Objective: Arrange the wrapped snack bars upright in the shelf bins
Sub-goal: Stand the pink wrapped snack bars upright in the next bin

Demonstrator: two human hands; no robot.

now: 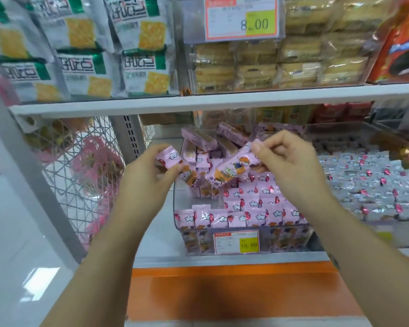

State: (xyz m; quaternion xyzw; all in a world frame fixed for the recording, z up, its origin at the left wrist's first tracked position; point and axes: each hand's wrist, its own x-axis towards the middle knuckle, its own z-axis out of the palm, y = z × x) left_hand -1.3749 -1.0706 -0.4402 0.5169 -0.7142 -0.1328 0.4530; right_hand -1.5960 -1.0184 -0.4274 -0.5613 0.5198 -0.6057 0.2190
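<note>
A clear plastic bin point(178, 228) on the lower shelf holds pink wrapped snack bars. Rows of them stand upright point(248, 206) at its front and middle, while several lie loose in a heap point(198, 138) at the back. My left hand point(147, 175) grips one pink bar point(175, 161) above the bin's left side. My right hand point(286, 159) pinches the top end of another pink bar point(229, 171), which hangs tilted over the upright rows.
A second bin of silver-wrapped bars point(373, 187) stands to the right. A wire basket point(80, 175) with pink packets hangs at the left. The upper shelf edge point(198, 102) carries cracker bags and cake packs. An orange base point(234, 291) runs below.
</note>
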